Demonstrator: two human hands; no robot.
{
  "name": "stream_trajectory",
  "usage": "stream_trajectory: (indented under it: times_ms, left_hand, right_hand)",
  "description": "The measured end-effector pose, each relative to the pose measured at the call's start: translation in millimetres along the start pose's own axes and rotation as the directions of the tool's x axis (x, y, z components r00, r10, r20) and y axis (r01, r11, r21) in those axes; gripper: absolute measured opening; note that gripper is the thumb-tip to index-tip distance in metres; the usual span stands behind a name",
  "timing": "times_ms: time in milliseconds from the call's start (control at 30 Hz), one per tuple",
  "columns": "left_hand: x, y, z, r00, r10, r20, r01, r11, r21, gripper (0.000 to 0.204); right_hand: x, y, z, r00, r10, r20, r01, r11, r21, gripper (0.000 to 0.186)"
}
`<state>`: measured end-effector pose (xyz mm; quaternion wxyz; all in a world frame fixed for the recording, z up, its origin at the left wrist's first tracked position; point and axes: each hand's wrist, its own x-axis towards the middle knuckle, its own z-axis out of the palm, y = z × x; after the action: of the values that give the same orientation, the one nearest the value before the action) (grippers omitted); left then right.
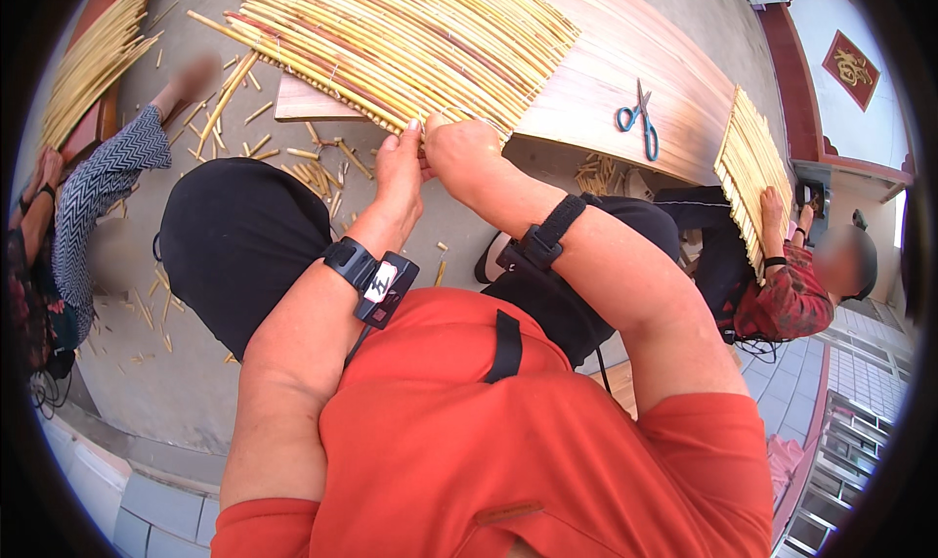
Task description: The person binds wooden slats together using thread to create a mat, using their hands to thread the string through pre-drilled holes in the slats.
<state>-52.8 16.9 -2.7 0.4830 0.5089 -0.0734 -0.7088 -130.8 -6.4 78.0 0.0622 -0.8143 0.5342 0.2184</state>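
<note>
A mat of yellow, reed-like sticks (410, 40) tied side by side lies across a pale wooden board (547, 108). At its near edge my left hand (399, 162) has thumb and fingers closed on the edge, thumb upward. My right hand (461, 152) is right beside it, fingers curled at the same edge; whether it also holds something small is hidden. Loose longer sticks (220, 108) jut from the mat's left corner. Blue-handled scissors (651, 138) lie on the board to the right of the mat.
Cut stick pieces (313, 182) litter the concrete floor (195, 392). At left, a co-worker in patterned trousers (107, 196) sits by another stick mat (98, 60). At right, a co-worker in a red patterned shirt (787, 294) holds a narrower mat (743, 172).
</note>
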Motion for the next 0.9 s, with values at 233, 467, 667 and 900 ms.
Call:
stream_trajectory:
  times_ms: [233,467,667,900]
  left_hand:
    - [5,-5,-1,1.0,0.017,-0.019,-0.018,0.999,-0.035,0.026]
    - [13,-12,-8,0.994,0.093,-0.05,-0.09,0.994,0.06,0.026]
    - [8,19,-19,0.999,-0.042,0.003,0.041,0.982,0.182,0.035]
    - [-18,41,-16,0.995,0.1,-0.009,-0.094,0.962,0.257,0.039]
  right_hand:
    - [8,-13,26,0.997,0.081,0.007,-0.081,0.994,-0.069,0.019]
    - [-2,-18,27,0.987,0.1,-0.122,-0.11,0.991,-0.072,0.013]
    - [-34,27,17,0.908,0.145,-0.394,-0.005,0.942,0.335,0.022]
    - [-83,27,64,0.819,0.187,-0.542,-0.056,0.967,0.25,0.067]
